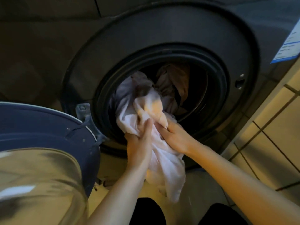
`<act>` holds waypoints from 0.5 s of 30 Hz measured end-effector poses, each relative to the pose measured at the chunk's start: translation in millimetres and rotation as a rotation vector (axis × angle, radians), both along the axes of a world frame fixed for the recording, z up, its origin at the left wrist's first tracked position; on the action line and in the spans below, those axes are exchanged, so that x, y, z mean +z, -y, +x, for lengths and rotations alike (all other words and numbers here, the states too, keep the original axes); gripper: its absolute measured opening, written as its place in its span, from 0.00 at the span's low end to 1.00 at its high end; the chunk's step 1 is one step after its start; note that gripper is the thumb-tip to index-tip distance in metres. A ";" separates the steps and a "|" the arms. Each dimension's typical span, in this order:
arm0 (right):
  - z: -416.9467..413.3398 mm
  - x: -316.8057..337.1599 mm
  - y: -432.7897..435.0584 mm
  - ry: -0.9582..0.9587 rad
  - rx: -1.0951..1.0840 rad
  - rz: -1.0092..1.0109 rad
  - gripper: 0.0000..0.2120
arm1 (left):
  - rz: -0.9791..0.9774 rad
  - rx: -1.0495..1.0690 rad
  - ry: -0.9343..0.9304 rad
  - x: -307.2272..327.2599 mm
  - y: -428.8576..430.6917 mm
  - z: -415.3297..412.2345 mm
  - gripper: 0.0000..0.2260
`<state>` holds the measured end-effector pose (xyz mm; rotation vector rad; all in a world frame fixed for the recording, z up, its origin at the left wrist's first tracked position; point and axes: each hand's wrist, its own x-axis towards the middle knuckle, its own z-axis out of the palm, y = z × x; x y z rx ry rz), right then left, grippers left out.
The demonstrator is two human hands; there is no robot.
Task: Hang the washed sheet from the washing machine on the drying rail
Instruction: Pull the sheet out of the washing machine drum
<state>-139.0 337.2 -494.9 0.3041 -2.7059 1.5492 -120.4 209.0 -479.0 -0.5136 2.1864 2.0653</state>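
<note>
A white wet sheet (164, 163) trails out of the round opening of the dark front-loading washing machine (162, 33). Part of it is bunched at the rubber door seal (103, 101) and part hangs down towards the floor. My left hand (139, 142) grips the bunched cloth from the left, thumb up over it. My right hand (175, 137) holds the cloth from the right, fingers buried in the folds. More crumpled beige laundry (177, 82) lies deeper in the drum.
The machine's door (45, 127) stands swung open at the left, its glass bowl (39, 184) close to my left arm. A tiled wall (276, 130) rises at the right. My dark-clothed knees (151, 213) are at the bottom edge.
</note>
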 end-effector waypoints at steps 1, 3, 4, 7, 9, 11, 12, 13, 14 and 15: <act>2.5 9.0 -0.2 -0.082 0.019 0.153 0.19 | 0.056 -0.025 0.039 4.1 -2.3 1.2 0.33; 13.3 28.2 0.4 -0.221 0.015 0.521 0.19 | 0.132 -0.052 0.083 13.8 -2.9 -0.4 0.32; 19.2 35.8 0.8 -0.297 -0.016 0.647 0.18 | 0.150 -0.065 0.085 17.4 -1.6 -2.2 0.31; 37.1 44.3 6.7 -0.405 -0.073 0.757 0.22 | 0.199 -0.074 0.102 21.5 3.4 -3.7 0.22; 43.0 34.1 9.4 -0.314 -0.084 0.725 0.28 | 0.212 -0.040 0.108 13.4 4.5 -4.4 0.15; 43.0 15.9 4.9 -0.137 -0.114 0.584 0.28 | 0.193 0.013 0.101 -2.5 4.9 -8.2 0.13; 42.4 5.1 0.0 -0.017 -0.149 0.496 0.27 | 0.181 0.035 0.105 -11.5 5.5 -11.1 0.14; 41.0 -5.6 -5.3 0.078 -0.185 0.424 0.29 | 0.181 0.056 0.112 -20.8 6.0 -14.3 0.15; 39.7 -13.9 -9.4 0.160 -0.210 0.365 0.32 | 0.189 0.071 0.111 -28.9 6.6 -17.2 0.16; 39.0 -20.4 -13.4 0.225 -0.221 0.305 0.34 | 0.187 0.081 0.099 -37.5 7.1 -20.7 0.17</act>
